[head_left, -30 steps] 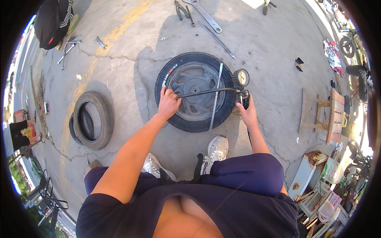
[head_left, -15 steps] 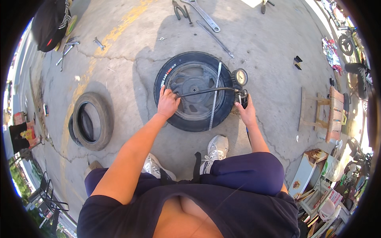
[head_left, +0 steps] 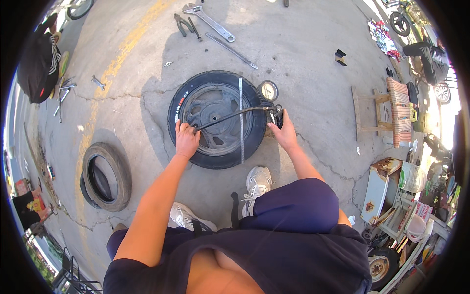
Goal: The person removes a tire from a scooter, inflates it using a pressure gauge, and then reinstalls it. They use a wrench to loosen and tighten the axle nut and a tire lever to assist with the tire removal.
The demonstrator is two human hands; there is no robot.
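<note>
Head view shows a dark grey metal wheel with a black rubber tyre [head_left: 214,107] lying flat on cracked grey concrete [head_left: 313,73]. At its near left side, the left hand [head_left: 186,140] pinches the end of a thin black hose [head_left: 226,118] in bent fingers. This hose crosses the wheel to a black inflator gauge with a round pale dial [head_left: 269,93] at the right edge, its body gripped between thumb and fingers of the right hand [head_left: 286,134]. A long silver metal bar [head_left: 241,125] lies across the tyre's right part; a large silver adjustable wrench [head_left: 211,24] lies beyond, on the far side
</note>
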